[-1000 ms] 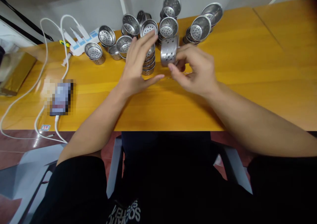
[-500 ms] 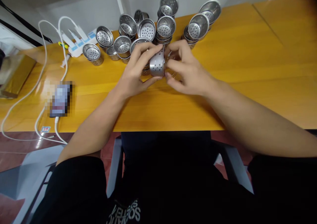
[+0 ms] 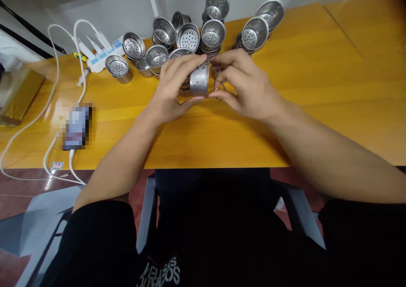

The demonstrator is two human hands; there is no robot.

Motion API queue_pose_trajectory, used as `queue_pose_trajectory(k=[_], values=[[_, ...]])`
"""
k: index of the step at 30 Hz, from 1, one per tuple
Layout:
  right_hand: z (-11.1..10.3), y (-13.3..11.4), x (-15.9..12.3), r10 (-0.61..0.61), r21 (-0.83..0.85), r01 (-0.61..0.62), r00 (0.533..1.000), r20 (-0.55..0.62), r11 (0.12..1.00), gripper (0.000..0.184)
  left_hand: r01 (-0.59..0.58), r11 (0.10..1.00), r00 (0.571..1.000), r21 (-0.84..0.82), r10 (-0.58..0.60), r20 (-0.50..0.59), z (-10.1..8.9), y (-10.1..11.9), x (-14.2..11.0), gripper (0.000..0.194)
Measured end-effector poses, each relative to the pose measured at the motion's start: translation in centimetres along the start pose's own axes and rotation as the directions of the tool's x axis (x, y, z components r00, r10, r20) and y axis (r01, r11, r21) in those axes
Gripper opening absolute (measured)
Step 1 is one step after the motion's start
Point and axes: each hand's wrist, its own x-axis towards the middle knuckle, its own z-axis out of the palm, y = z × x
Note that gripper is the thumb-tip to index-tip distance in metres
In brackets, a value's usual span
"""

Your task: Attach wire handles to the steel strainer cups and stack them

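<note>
A perforated metal cup (image 3: pixel 199 82), tipped on its side with its rim toward the right, is in my left hand (image 3: pixel 173 88). The left fingers lie over its top and the thumb supports it from below. My right hand (image 3: pixel 242 81) pinches a thin curved metal wire (image 3: pixel 223 86) at the cup's rim. The right fingertips hide part of the wire, so whether it is hooked to the cup I cannot tell. Just behind the hands stand more perforated metal cups (image 3: pixel 213 34), several of them stacked.
At the left, a white power strip (image 3: pixel 103 59) with plugged-in cables lies behind a phone (image 3: pixel 76 128) on a charging cable. A single cup stack (image 3: pixel 118 67) stands near it. More stacked cups (image 3: pixel 254 34) are at the back right. The table's front edge (image 3: pixel 209 167) runs before my lap.
My right fingers have shifted on the wire at the cup's rim, and more of the wire shows. The cup has moved very slightly left with my left hand.
</note>
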Motion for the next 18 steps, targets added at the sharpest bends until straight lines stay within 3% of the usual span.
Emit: queue_pose_trajectory(k=[7,12,15,18], values=[[-0.1,-0.9,-0.1,0.033,0.088,-0.028,0.998,-0.054,0.996,0.049,0.011,1.0,0.998,-0.021,-0.012,-0.061,0.0,-0.3,0.0,0.118],[0.3,-0.9,-0.4,0.008,0.121,0.001,0.997,-0.079,0.993,0.043,0.018,1.0,0.997,-0.015,-0.019,-0.079,-0.7,-1.0,-0.2,0.129],[0.4,-0.4,-0.5,0.017,0.076,-0.011,0.997,-0.075,0.997,0.048,0.041,0.999,0.982,-0.008,-0.042,-0.186,-0.8,-1.7,-0.2,0.134],[0.3,1.0,-0.5,0.053,0.0,-0.054,0.995,-0.082,0.999,0.047,0.098,0.995,0.933,-0.008,-0.094,-0.347,-0.8,-2.9,-0.2,0.131]])
